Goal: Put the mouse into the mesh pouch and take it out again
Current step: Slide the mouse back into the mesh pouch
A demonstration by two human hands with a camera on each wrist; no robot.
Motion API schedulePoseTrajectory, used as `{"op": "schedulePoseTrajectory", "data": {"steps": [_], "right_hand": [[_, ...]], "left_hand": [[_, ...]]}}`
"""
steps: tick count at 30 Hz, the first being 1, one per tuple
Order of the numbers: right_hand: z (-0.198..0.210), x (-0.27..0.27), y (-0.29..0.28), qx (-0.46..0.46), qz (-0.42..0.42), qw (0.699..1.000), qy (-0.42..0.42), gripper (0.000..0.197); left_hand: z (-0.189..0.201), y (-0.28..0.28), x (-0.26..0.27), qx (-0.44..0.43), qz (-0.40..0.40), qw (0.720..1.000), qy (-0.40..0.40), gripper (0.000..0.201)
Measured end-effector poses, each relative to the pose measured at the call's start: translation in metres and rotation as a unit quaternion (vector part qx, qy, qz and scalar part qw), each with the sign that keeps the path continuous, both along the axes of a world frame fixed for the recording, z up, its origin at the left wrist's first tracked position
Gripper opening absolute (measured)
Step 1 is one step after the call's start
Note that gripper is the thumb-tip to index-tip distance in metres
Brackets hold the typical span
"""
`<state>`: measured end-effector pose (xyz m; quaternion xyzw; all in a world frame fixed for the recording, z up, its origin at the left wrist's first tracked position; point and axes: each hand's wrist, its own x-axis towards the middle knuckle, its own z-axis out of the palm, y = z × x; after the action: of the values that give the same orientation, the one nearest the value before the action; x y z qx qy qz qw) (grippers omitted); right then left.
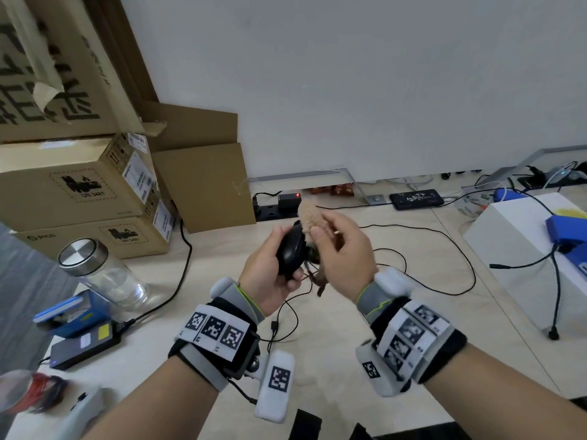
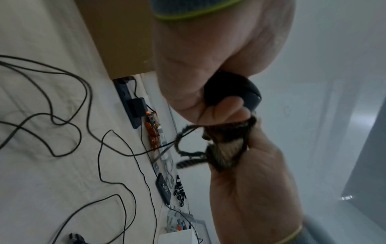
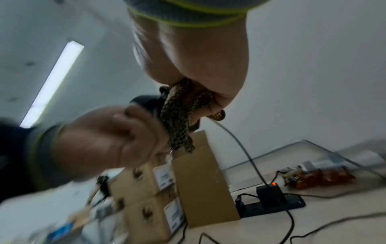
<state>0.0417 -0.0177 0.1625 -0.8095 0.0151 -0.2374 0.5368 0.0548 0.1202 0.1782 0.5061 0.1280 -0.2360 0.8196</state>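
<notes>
- The desk (image 1: 365, 360) under everything was a mess of loose black cables (image 1: 438, 249), so anything dropped would've landed in that tangle.
- The mesh pouch (image 3: 177, 118) was the bigger of the two task things: limp netting with a fuzzy tan bit at the top, bunched and dangling from the right hand (image 1: 344, 249), which had it pinched between thumb and curled fingers. Judging by how it sagged, it's super floppy and won't keep its mouth open by itself, so I'd grab it at the rim and spread it.
- The mouse (image 1: 290, 249) sat in the left hand (image 1: 270, 271), fingers wrapped round its body, held up in the air right against the pouch. Looked outside the netting, though the overlap made that hard to call.
- Mouse-wise: hard, smooth, glossy shell, probably light but a bit slippery. Gripping the sides like that seemed the safe bet.
- A thin cord hung below the hands; couldn't tell if it was the mouse's or the pouch's drawstring.
</notes>
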Motion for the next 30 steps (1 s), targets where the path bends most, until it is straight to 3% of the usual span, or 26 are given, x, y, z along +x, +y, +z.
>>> {"op": "schedulePoseTrajectory", "data": {"steps": [6,11,15,18,21,24,27,30], "right_hand": [[-0.009,-0.024,0.011,-0.119,0.141,0.981,-0.063,0.023],[-0.004,0.004,-0.005,-0.027,0.004,1.000,-0.011,0.012],[-0.002,-0.016,0.015,-0.066,0.075,0.995,-0.031,0.011],[-0.003,-0.018,0.015,-0.071,0.097,0.991,-0.062,0.010],[-0.002,-0.011,0.013,-0.036,0.088,0.994,-0.058,0.010],[0.002,-0.005,0.011,0.026,0.069,0.997,-0.007,0.013],[0.003,0.006,-0.003,0.069,-0.013,0.997,0.015,0.014],[0.003,0.007,-0.011,-0.002,-0.025,0.999,0.040,0.032]], "left_hand": [[-0.001,0.002,0.003,0.031,0.000,0.999,-0.018,0.043],[-0.003,0.005,0.001,0.068,-0.034,0.996,-0.051,0.026],[-0.005,0.003,0.005,0.056,-0.020,0.997,-0.040,0.032],[-0.006,0.005,0.003,0.048,-0.073,0.995,-0.049,0.054],[-0.007,0.006,-0.003,0.060,-0.125,0.987,-0.085,0.064],[-0.008,0.008,-0.003,0.038,-0.087,0.994,-0.053,0.056],[-0.010,0.015,0.000,0.013,-0.056,0.998,0.002,0.055],[-0.008,0.016,-0.002,0.011,-0.068,0.998,-0.001,0.054]]}}
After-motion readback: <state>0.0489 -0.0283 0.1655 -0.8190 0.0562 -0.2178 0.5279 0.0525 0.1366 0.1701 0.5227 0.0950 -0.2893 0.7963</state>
